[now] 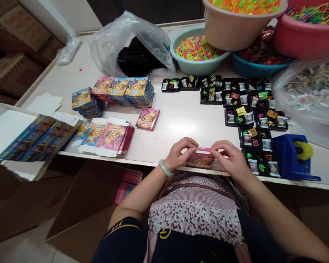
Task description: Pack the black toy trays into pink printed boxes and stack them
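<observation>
A small pink printed box stands on edge at the front of the table, close to the apron. My left hand pinches its upper left corner, thumb and fingers closed on the top edge. On the opposite corner my right hand does the same. A pale bangle circles my left wrist. Another pink box lies flat further back to the left. Several black trays with small toys and wrapped packets sit right of my right hand.
Stacked boxes and flat cartons occupy the left, beside an open carton filled with boxes. Behind stand a plastic bag, a pale green basin and a pink basin. A blue tape dispenser is at right.
</observation>
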Motion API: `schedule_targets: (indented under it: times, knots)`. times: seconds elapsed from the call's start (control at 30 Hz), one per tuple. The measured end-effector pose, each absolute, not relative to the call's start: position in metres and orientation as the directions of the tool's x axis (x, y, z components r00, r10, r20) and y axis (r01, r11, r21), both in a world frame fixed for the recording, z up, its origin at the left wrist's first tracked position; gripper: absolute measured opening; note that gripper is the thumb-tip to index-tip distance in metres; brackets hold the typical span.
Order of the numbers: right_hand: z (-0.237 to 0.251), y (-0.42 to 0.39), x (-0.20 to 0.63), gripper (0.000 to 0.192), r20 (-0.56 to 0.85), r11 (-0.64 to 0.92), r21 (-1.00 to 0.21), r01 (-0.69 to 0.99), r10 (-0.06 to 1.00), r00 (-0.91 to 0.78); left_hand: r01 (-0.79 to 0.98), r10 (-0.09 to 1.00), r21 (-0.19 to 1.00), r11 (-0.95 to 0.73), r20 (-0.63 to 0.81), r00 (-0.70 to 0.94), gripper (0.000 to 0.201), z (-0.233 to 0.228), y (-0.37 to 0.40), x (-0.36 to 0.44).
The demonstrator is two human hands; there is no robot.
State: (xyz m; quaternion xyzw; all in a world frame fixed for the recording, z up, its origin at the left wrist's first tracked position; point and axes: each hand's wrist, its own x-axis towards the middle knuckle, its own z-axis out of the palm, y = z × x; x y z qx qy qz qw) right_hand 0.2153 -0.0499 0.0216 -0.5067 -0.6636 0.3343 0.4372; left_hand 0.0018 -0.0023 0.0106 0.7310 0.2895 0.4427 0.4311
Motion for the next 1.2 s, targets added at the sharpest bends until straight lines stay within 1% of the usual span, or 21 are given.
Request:
schedule_targets:
  times: [0.03,0.1,0.17,0.27,0.37,0.43,0.5,0.57,0.63,0.7,0.73,0.8,0.87,0.93,1.0,1.03,1.07,1.1,1.13,1.17,1.2]
  knots:
    - [0.021,-0.052,0.218,0.007,0.275,0.312,-0.863,0.397,0.95,-0.148,0.023,0.75,0.858,-0.514,0.436,0.498,0.01,0.01,-0.002,-0.004]
    - [0.019,-0.057,0.223,0.014,0.343,0.412,-0.81,0.418,0.91,-0.231,0.015,0.646,0.798,-0.602,0.477,0.596,0.022,0.009,-0.001,-0.014]
    - [0.015,-0.059,0.225,0.017,0.392,0.478,-0.767,0.428,0.877,-0.278,0.041,0.6,0.759,-0.65,0.479,0.641,0.03,0.01,-0.002,-0.021]
    - [0.01,-0.059,0.219,0.015,0.412,0.481,-0.757,0.443,0.877,-0.248,0.087,0.629,0.773,-0.629,0.44,0.64,0.026,0.012,-0.004,-0.021]
    - [0.01,-0.059,0.217,0.016,0.36,0.409,-0.817,0.407,0.913,-0.195,0.132,0.752,0.862,-0.488,0.339,0.565,0.02,0.01,-0.007,-0.013]
    - [0.01,-0.063,0.232,0.025,0.303,0.335,-0.859,0.387,0.942,-0.143,0.17,0.841,0.891,-0.422,0.314,0.44,0.022,0.007,-0.008,-0.004]
    - [0.01,-0.073,0.266,0.026,0.271,0.244,-0.844,0.477,0.963,-0.013,0.187,0.879,0.883,-0.431,0.364,0.308,0.022,0.001,-0.007,0.005]
    - [0.009,-0.092,0.313,0.021,0.28,0.082,-0.742,0.665,0.94,0.197,0.197,0.875,0.859,-0.472,0.43,0.222,0.02,-0.006,-0.004,0.013]
    - [0.009,-0.116,0.36,0.022,0.292,-0.159,-0.58,0.799,0.875,0.387,0.225,0.864,0.836,-0.501,0.467,0.191,0.019,-0.012,0.0,0.02]
    - [0.009,-0.135,0.394,0.027,0.266,-0.364,-0.428,0.827,0.824,0.5,0.262,0.859,0.818,-0.511,0.478,0.184,0.018,-0.014,0.002,0.024]
    - [0.009,-0.141,0.405,0.028,0.24,-0.428,-0.376,0.822,0.812,0.533,0.274,0.857,0.813,-0.514,0.479,0.188,0.018,-0.014,0.003,0.025]
    - [0.006,-0.144,0.418,0.029,0.186,-0.489,-0.348,0.8,0.8,0.57,0.283,0.852,0.804,-0.523,0.48,0.21,0.019,-0.012,0.002,0.026]
    - [0.0,-0.14,0.422,0.029,0.144,-0.496,-0.431,0.753,0.786,0.601,0.278,0.842,0.797,-0.537,0.487,0.231,0.02,-0.009,0.0,0.026]
    - [-0.009,-0.136,0.423,0.033,0.095,-0.463,-0.618,0.636,0.758,0.645,0.277,0.835,0.789,-0.548,0.495,0.241,0.023,-0.007,0.0,0.026]
    - [-0.018,-0.137,0.421,0.04,0.017,-0.383,-0.831,0.403,0.707,0.707,0.283,0.83,0.782,-0.555,0.501,0.243,0.024,-0.007,0.001,0.025]
    - [-0.023,-0.139,0.42,0.043,-0.034,-0.334,-0.904,0.267,0.679,0.733,0.286,0.83,0.78,-0.556,0.501,0.246,0.025,-0.008,0.002,0.025]
    - [-0.026,-0.142,0.418,0.046,-0.08,-0.29,-0.945,0.153,0.657,0.75,0.289,0.83,0.779,-0.556,0.5,0.248,0.025,-0.009,0.003,0.024]
    - [-0.029,-0.145,0.415,0.046,-0.105,-0.261,-0.961,0.089,0.642,0.759,0.291,0.829,0.778,-0.557,0.5,0.25,0.026,-0.01,0.004,0.024]
    - [-0.03,-0.148,0.413,0.045,-0.094,-0.253,-0.963,0.092,0.638,0.764,0.293,0.828,0.777,-0.558,0.501,0.251,0.026,-0.011,0.004,0.023]
    - [-0.031,-0.15,0.411,0.042,-0.049,-0.262,-0.952,0.159,0.643,0.764,0.296,0.827,0.774,-0.56,0.501,0.254,0.026,-0.011,0.005,0.023]
    - [-0.03,-0.152,0.41,0.039,0.021,-0.279,-0.922,0.268,0.656,0.754,0.299,0.826,0.771,-0.562,0.501,0.259,0.027,-0.011,0.006,0.022]
